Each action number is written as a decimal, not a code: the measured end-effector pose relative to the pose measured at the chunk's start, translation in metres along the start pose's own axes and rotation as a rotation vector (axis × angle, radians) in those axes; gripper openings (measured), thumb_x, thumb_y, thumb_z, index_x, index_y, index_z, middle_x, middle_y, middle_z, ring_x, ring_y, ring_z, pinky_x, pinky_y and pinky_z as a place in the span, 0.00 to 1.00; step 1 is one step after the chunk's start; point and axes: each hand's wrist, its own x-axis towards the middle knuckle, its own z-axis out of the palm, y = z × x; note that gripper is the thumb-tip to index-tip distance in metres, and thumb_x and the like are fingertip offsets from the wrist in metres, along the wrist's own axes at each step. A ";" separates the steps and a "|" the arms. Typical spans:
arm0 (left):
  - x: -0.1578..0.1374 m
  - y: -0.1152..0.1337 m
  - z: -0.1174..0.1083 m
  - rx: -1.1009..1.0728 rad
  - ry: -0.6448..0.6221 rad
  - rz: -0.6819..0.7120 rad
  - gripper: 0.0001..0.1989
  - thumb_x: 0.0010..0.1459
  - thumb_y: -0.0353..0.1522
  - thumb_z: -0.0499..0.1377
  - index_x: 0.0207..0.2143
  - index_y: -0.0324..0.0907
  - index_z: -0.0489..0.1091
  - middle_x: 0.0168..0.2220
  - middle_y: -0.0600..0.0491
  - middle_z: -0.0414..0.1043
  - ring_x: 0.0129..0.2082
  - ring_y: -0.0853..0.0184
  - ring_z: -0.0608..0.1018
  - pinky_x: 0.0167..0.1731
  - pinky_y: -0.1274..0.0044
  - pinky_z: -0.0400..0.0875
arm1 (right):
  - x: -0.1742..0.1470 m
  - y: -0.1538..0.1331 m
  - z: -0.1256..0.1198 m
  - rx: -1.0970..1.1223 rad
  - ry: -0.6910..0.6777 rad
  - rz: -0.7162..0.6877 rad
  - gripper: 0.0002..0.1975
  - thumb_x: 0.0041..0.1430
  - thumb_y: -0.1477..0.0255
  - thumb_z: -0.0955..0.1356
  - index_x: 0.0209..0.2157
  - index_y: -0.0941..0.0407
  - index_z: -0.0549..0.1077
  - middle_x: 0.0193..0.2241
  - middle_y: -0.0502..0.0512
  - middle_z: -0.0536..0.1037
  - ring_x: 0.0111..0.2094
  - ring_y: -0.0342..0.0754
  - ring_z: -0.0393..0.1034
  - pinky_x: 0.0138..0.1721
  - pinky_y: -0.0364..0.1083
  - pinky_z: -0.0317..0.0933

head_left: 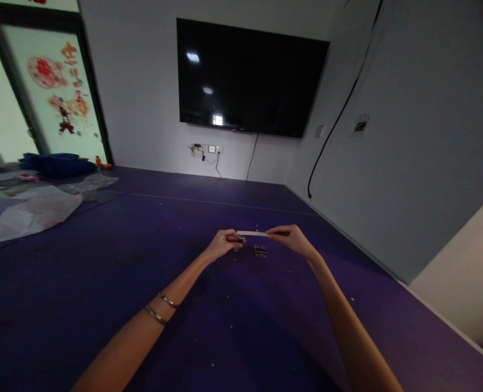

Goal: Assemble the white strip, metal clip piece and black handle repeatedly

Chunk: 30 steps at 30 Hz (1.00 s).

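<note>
A broad purple surface (pixel 163 234) stretches out, a thin pale line (pixel 184 200) crossing its far part! Over left lies white sheeting (pixel 41 211), crinkled clear plastic (pixel 89 183) beside it, a blue bundle (pixel 57 164) beyond; nearer the middle, one small dark piece (pixel 261 251), pale specks (pixel 212 365) scattered about.

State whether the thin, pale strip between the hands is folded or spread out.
Spread out: the thin, pale strip runs from left hand to right hand in one slightly bowed line, with no fold showing between them.
</note>
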 end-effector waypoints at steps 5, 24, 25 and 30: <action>0.001 -0.001 0.000 0.021 -0.005 0.017 0.09 0.38 0.25 0.64 0.23 0.37 0.66 0.28 0.50 0.76 0.26 0.70 0.75 0.26 0.79 0.66 | 0.000 0.001 -0.001 0.008 -0.033 -0.014 0.12 0.48 0.64 0.68 0.33 0.55 0.78 0.32 0.54 0.79 0.35 0.50 0.72 0.39 0.48 0.64; 0.000 0.000 -0.001 -0.020 -0.027 -0.005 0.10 0.37 0.25 0.65 0.24 0.37 0.66 0.28 0.49 0.76 0.26 0.70 0.75 0.28 0.78 0.66 | -0.004 0.009 -0.006 0.033 -0.047 0.045 0.14 0.47 0.63 0.68 0.33 0.57 0.78 0.32 0.55 0.79 0.34 0.50 0.72 0.37 0.47 0.64; 0.000 0.000 -0.001 -0.023 -0.030 -0.004 0.10 0.38 0.25 0.65 0.24 0.36 0.67 0.29 0.49 0.76 0.27 0.69 0.76 0.28 0.78 0.66 | -0.004 0.010 -0.006 0.028 -0.032 0.054 0.14 0.47 0.63 0.68 0.33 0.57 0.78 0.32 0.55 0.79 0.34 0.50 0.72 0.37 0.47 0.64; -0.001 0.002 0.001 -0.021 -0.025 -0.006 0.09 0.38 0.25 0.65 0.24 0.36 0.67 0.29 0.49 0.77 0.26 0.70 0.76 0.28 0.78 0.67 | -0.005 0.014 -0.008 0.038 -0.032 0.072 0.15 0.46 0.62 0.69 0.33 0.56 0.78 0.33 0.55 0.79 0.35 0.50 0.72 0.39 0.48 0.64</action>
